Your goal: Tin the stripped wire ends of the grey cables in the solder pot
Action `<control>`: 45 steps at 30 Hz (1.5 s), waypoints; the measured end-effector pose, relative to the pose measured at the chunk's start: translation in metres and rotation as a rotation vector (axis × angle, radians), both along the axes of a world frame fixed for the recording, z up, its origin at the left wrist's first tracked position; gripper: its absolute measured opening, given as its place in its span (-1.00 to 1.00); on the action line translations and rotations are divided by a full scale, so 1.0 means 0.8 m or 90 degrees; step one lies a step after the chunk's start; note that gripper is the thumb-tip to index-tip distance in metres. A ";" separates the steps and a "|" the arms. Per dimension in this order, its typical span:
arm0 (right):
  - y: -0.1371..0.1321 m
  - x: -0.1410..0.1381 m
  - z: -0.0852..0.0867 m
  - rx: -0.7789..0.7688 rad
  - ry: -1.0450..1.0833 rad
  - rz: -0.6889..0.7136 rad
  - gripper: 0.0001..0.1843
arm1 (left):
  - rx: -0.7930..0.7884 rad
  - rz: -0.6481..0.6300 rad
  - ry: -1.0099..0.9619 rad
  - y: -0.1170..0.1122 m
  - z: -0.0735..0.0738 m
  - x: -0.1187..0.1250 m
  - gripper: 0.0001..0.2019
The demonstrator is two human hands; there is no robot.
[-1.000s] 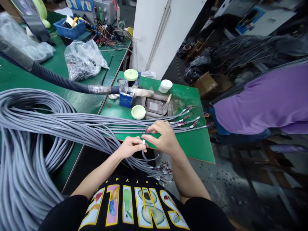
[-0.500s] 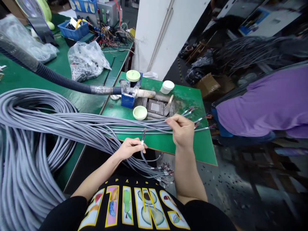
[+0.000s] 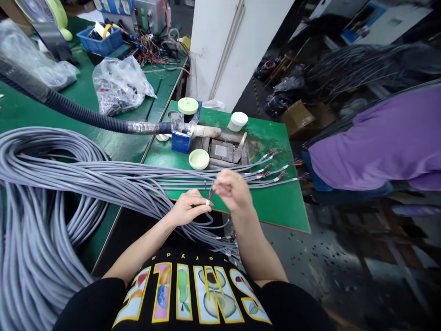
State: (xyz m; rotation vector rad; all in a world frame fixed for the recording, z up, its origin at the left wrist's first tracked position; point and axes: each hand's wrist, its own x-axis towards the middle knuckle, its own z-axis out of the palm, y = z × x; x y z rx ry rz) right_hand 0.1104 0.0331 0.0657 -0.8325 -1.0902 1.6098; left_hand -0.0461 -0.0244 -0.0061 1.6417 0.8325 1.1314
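My left hand (image 3: 191, 208) pinches a grey cable just below its white-wrapped end (image 3: 208, 202), from which thin coloured wires (image 3: 211, 194) stick out. Up against those wires is my right hand (image 3: 231, 189), its fingers curled and closed on them, slightly blurred. Behind both hands a bundle of grey cables (image 3: 186, 171) runs across the green board, their stripped ends (image 3: 272, 154) fanned out at the right. More cable ends (image 3: 229, 246) hang below the board's front edge, close to my shirt.
A solder pot (image 3: 221, 150) with a scraper stands behind the cables, beside a fume hose (image 3: 103, 122) and a blue box (image 3: 181, 141). Nearby are a pale green dish (image 3: 199, 159) and a white tub (image 3: 238, 121). A person in purple (image 3: 379, 142) is at right.
My right hand has moved left and down from the cable ends to the wires at my left hand. My left hand has shifted slightly, still gripping the cable.
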 end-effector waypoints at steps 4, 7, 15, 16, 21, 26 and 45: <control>0.004 0.019 0.015 0.162 -0.076 -0.152 -0.82 | -0.114 0.043 -0.044 -0.001 -0.008 -0.001 -0.70; -0.011 0.015 0.011 0.281 -0.341 -0.071 -0.90 | -0.140 0.097 -0.069 0.002 -0.012 0.000 -0.71; -0.032 -0.011 -0.010 0.464 -0.524 -0.104 -0.75 | -0.149 0.140 -0.083 0.008 -0.013 0.004 -0.75; -0.032 -0.010 -0.010 0.471 -0.515 -0.096 -0.74 | -0.164 0.138 -0.090 0.008 -0.013 0.002 -0.74; -0.036 -0.001 -0.009 0.473 -0.476 -0.105 -0.79 | -0.260 0.088 -0.165 0.009 -0.014 -0.006 -0.69; -0.035 0.004 -0.008 0.468 -0.465 -0.156 -0.85 | -0.322 0.027 -0.276 0.007 -0.021 -0.007 -0.62; -0.025 -0.025 -0.004 0.530 -0.663 -0.124 -0.80 | -0.247 -0.057 -0.187 0.008 -0.009 -0.004 -0.58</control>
